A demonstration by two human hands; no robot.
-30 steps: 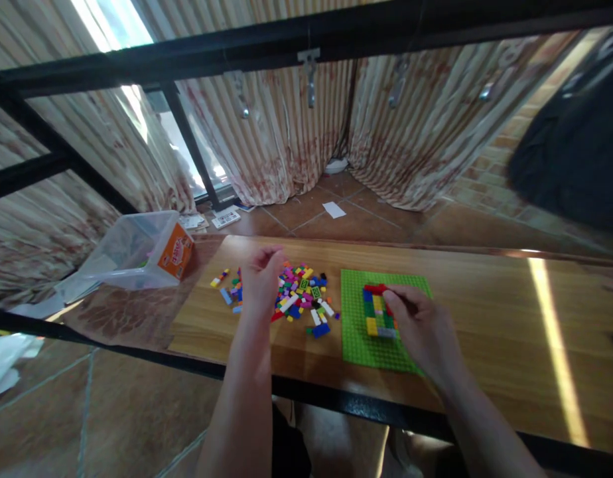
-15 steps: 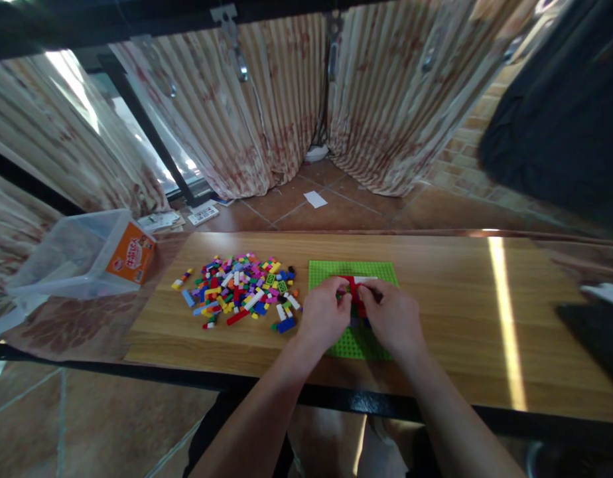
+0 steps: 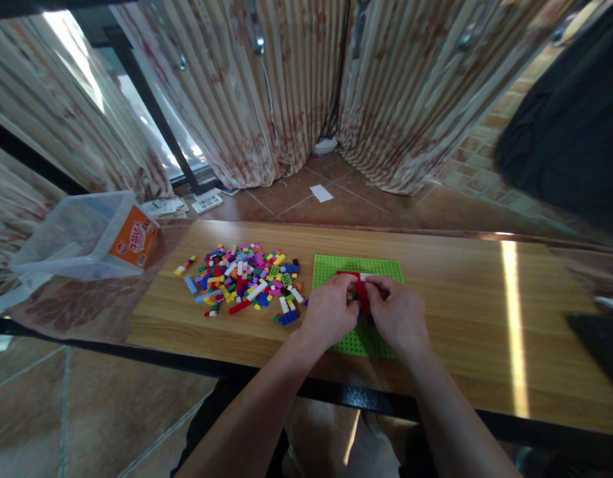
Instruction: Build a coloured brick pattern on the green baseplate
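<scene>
Both of my hands work close together over a green studded baseplate (image 3: 356,263). Between their fingertips is a red toy brick (image 3: 362,297), part of a small build on the plate. My left hand (image 3: 332,311) is closed, thumb and fingers pressed against the brick's left side. From the other side, my right hand (image 3: 397,312) pinches at the same brick. A white brick (image 3: 370,276) shows behind the fingers, along the build's far edge. My hands hide most of the build, so its lower bricks cannot be made out.
A loose pile of mixed coloured bricks (image 3: 247,279) lies on the wooden table (image 3: 466,318), left of the plate. Beyond the table's left end stands a clear plastic bin (image 3: 77,239) with an orange label. A dark flat object (image 3: 600,345) is at the right edge.
The camera view has shifted slightly. My fingers have closed in around the red brick, and my left fingers now lie further over the build.
</scene>
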